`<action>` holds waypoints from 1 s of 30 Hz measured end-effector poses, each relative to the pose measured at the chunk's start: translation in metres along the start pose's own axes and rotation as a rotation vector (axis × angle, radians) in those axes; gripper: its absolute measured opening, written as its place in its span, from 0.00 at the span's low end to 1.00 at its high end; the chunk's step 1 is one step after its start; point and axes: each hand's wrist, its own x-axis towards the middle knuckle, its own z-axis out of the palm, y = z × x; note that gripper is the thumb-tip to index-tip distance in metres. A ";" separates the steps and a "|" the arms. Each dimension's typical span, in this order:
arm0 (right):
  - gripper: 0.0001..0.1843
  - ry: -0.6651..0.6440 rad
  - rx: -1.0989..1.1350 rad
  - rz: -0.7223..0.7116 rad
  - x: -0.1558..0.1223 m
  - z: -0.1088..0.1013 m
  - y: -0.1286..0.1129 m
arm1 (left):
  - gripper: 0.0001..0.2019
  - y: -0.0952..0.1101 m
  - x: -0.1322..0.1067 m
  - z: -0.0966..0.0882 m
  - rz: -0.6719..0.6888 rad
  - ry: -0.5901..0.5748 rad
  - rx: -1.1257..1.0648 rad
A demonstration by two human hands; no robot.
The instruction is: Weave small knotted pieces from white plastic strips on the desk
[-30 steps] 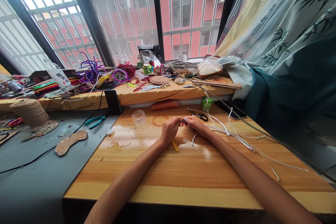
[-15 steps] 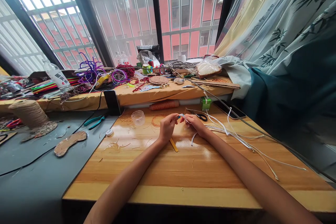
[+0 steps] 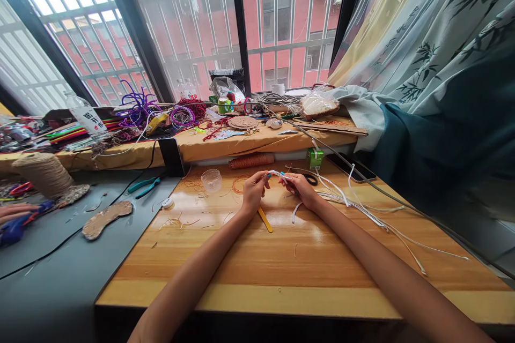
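Between my two hands a short white cord (image 3: 276, 172) is stretched above the wooden table. My left hand (image 3: 255, 188) pinches its left end with thumb and forefinger. My right hand (image 3: 298, 186) grips the other end, its fingers curled. Below the left hand lies a yellow flat stick (image 3: 265, 220). A loose piece of white cord (image 3: 296, 213) curves out under my right hand. Black-handled scissors (image 3: 310, 178) rest just beyond that hand, partly hidden by it. Several long white cords (image 3: 364, 213) spread over the table to the right.
A clear round container (image 3: 211, 180), an orange thread spool (image 3: 251, 161) and a green box (image 3: 315, 158) stand at the back. Teal pliers (image 3: 147, 186) and a cardboard sole shape (image 3: 107, 220) lie on the grey table. Another person's hand (image 3: 16, 212) with something blue is at far left.
My hands have drawn slightly apart, showing more of the white cord between them. Another person's hand has come in at the left edge with a blue item.
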 end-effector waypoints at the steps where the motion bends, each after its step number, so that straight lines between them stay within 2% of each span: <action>1: 0.10 0.005 0.000 0.000 0.000 0.000 0.000 | 0.16 0.000 0.000 0.000 -0.009 -0.008 -0.020; 8: 0.10 0.041 0.012 0.007 0.001 0.003 0.001 | 0.16 0.003 0.002 0.000 -0.047 -0.058 -0.110; 13: 0.11 0.074 0.011 0.029 0.001 0.004 0.000 | 0.17 -0.001 0.005 -0.003 -0.065 -0.021 -0.157; 26: 0.13 -0.009 -0.062 0.007 -0.001 0.006 -0.003 | 0.18 -0.005 0.010 -0.007 -0.117 0.023 -0.239; 30: 0.15 -0.026 -0.153 -0.005 -0.002 0.007 -0.004 | 0.18 -0.006 0.010 -0.007 -0.115 0.028 -0.255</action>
